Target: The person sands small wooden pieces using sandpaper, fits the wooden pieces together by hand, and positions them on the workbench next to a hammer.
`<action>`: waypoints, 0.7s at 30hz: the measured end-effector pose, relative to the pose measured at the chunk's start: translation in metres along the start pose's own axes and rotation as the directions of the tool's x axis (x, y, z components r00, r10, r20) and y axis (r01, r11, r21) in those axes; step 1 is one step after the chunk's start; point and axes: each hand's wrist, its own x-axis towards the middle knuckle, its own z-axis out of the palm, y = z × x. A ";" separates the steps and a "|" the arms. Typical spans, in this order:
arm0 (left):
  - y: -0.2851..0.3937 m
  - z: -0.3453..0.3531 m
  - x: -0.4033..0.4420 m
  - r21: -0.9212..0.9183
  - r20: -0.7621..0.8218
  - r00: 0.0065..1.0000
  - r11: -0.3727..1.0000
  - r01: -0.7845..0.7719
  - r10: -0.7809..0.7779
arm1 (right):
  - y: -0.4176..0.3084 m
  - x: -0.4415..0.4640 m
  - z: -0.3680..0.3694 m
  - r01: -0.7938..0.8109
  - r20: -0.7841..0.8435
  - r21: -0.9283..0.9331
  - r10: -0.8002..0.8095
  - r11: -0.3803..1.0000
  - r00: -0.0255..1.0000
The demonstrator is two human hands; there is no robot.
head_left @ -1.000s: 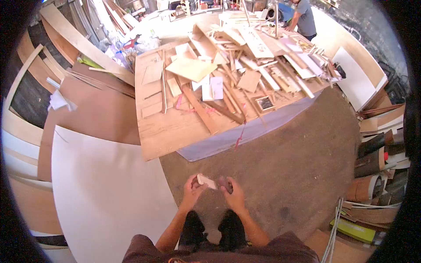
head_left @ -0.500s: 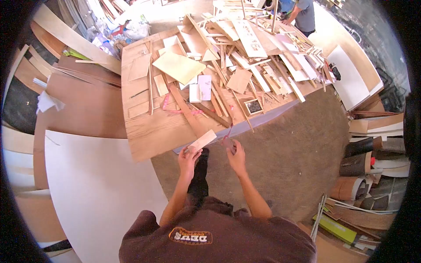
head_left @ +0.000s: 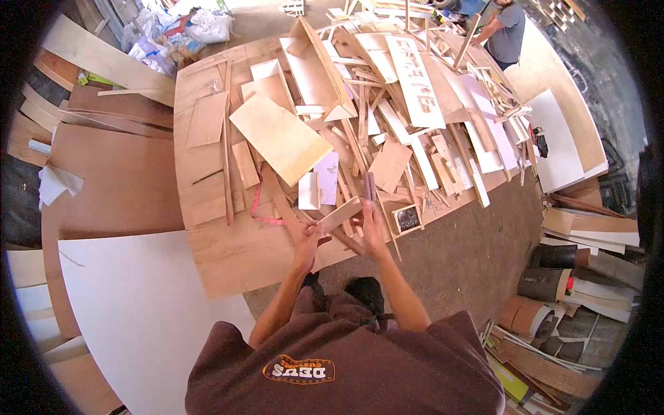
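My left hand (head_left: 305,243) is closed on one end of a short, pale wooden board (head_left: 339,216), which slants up to the right over the table's near edge. My right hand (head_left: 374,229) grips a small dark brown block (head_left: 370,187) that points away from me; its exact kind does not show. The board's far end comes close to my right hand, and I cannot tell whether they touch. Beyond the hands, a red measuring tape (head_left: 256,207) lies on the wooden table (head_left: 221,266). A small box of dark bits (head_left: 407,219) sits right of my right hand.
Wood offcuts, a yellowish panel (head_left: 280,138) and a board with cut-out letters (head_left: 415,83) are piled on the table. Another person (head_left: 506,33) stands at its far right. A white sheet (head_left: 138,311) lies at left; rolled sheets (head_left: 529,315) lie at right.
My view has shifted closer to the table. Both hands have risen over its near edge, the board has moved nearer my right hand, and the brown block now points away from me.
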 end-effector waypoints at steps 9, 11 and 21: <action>-0.001 0.048 0.027 -0.190 0.076 0.994 0.977 0.094 -0.081 | 0.018 0.059 -0.042 -0.143 0.156 0.381 0.089 0.914 0.984; 0.001 0.065 0.026 -0.145 0.057 0.998 0.989 0.029 -0.021 | 0.019 0.072 -0.050 -0.146 0.183 0.375 0.081 0.915 0.980; 0.036 0.115 0.020 0.436 0.092 0.976 0.873 -0.220 0.200 | -0.048 0.092 -0.068 -0.426 0.424 0.482 0.221 0.766 0.878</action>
